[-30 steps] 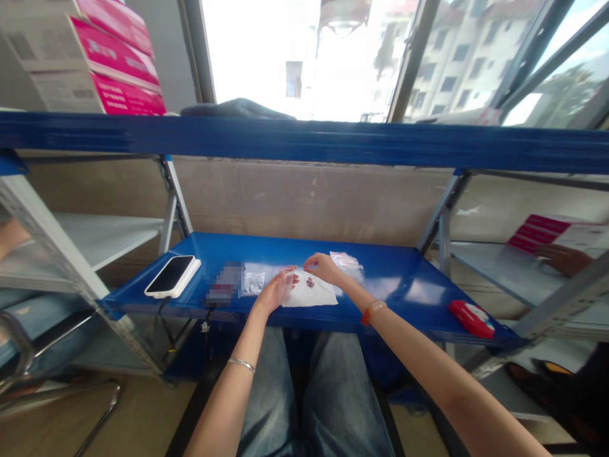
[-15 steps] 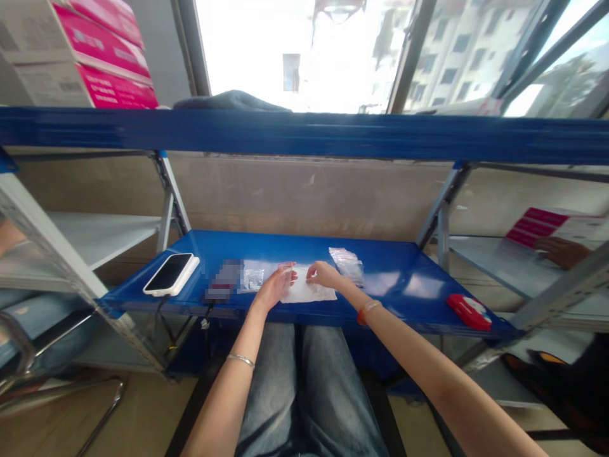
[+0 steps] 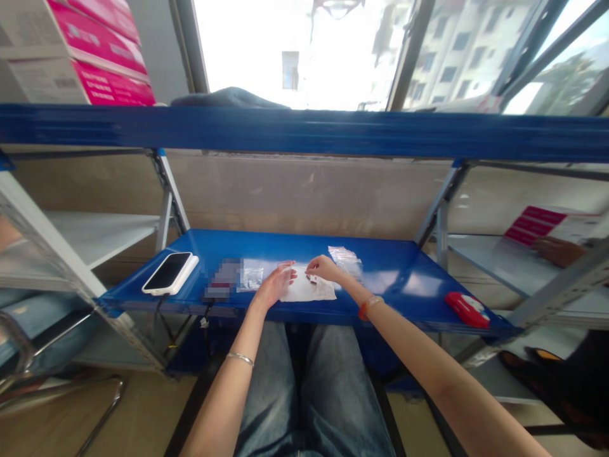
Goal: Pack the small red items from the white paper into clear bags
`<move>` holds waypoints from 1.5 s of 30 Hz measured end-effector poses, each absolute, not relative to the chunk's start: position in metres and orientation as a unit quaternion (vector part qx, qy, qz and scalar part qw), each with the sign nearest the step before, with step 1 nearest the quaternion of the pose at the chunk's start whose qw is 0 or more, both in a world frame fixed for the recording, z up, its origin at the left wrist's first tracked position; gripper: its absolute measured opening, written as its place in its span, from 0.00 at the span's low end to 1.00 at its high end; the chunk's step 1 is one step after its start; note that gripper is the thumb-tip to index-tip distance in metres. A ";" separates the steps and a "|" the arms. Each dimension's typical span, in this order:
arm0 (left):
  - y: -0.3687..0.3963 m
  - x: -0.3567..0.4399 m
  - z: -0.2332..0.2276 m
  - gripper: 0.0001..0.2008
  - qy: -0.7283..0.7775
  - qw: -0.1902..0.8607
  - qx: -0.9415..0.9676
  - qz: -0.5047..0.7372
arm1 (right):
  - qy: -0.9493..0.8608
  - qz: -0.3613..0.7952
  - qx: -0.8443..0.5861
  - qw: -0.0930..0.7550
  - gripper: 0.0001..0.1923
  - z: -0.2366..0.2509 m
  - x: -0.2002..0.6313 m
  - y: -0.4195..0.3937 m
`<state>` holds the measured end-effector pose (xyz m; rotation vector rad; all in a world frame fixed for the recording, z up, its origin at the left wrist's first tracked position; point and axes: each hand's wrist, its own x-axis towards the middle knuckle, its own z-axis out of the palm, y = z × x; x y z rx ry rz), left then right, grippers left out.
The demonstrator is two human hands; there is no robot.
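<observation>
The small dark pieces (image 3: 313, 280) lie on a white sheet (image 3: 304, 294), just below the fingertips of the right hand (image 3: 323, 268) and on the person's side of it; whether they touch cannot be told. The right hand is clearly the nearer one. Its fingers are drawn narrow, and whether a piece sits between them is hidden. The left hand (image 3: 273, 287) holds a clear bag (image 3: 286, 269) at the sheet's left edge, so the pieces lie to the right of that hand, between the two. The sheet's long side runs from the left hand toward the right; the pieces are too small to show a long axis. Beyond the right hand, a pile of clear bags (image 3: 344, 258) rests on the counter (image 3: 385, 252).
</observation>
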<state>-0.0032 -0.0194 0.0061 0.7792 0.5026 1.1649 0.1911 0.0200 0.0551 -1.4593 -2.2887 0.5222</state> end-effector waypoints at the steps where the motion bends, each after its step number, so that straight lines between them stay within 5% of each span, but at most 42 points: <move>1: -0.019 -0.003 0.007 0.18 0.233 0.734 0.352 0.532 | -0.810 0.188 -0.518 0.201 0.09 0.060 0.192 0.022; 7: -0.022 -0.002 0.010 0.15 0.252 0.725 0.348 0.538 | -0.773 0.251 -0.485 0.323 0.13 0.088 0.190 0.026; 15: -0.024 -0.003 0.011 0.13 0.263 0.734 0.330 0.533 | -0.791 0.311 -0.405 0.338 0.14 0.101 0.160 0.006; 29: -0.020 -0.003 0.005 0.13 0.271 0.728 0.331 0.535 | -0.815 0.200 -0.455 0.298 0.11 0.093 0.162 0.007; 36: -0.020 -0.005 0.010 0.21 0.241 0.753 0.330 0.516 | -0.790 0.141 -0.581 0.136 0.08 0.060 0.193 0.003; 45: -0.022 -0.008 0.015 0.26 0.203 0.791 0.309 0.487 | -0.795 0.148 -0.571 0.140 0.06 0.037 0.198 0.004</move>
